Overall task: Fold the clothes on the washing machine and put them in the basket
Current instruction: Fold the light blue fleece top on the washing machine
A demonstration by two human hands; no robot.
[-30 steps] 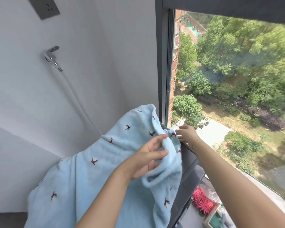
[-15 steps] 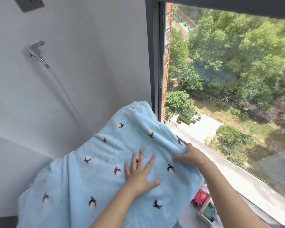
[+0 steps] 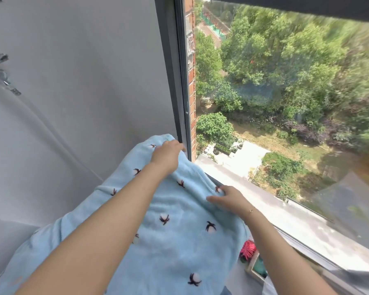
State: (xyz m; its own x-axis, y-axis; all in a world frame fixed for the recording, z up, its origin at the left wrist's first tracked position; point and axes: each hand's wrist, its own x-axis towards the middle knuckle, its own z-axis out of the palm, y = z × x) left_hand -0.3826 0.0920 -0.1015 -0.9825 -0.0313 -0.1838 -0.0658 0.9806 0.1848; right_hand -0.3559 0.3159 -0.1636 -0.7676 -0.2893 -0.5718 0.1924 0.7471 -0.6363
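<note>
pale blue, dotted with cotton sprigs

the soft fleecy light-blue cloth (image 3: 175, 241) carries scattered white cotton bolls on dark brown-red sprigs. the smooth wall (image 3: 83, 71) is plain pale grey, the window frame (image 3: 175, 71) dark grey. a spiky pink-red item (image 3: 248, 249) sits by a teal object (image 3: 260, 268).

We face a plain white wall (image 3: 73, 71) beside a dark-framed window (image 3: 173, 71) overlooking sunlit green trees (image 3: 285, 67) and a pale paved path (image 3: 247, 154).
</note>
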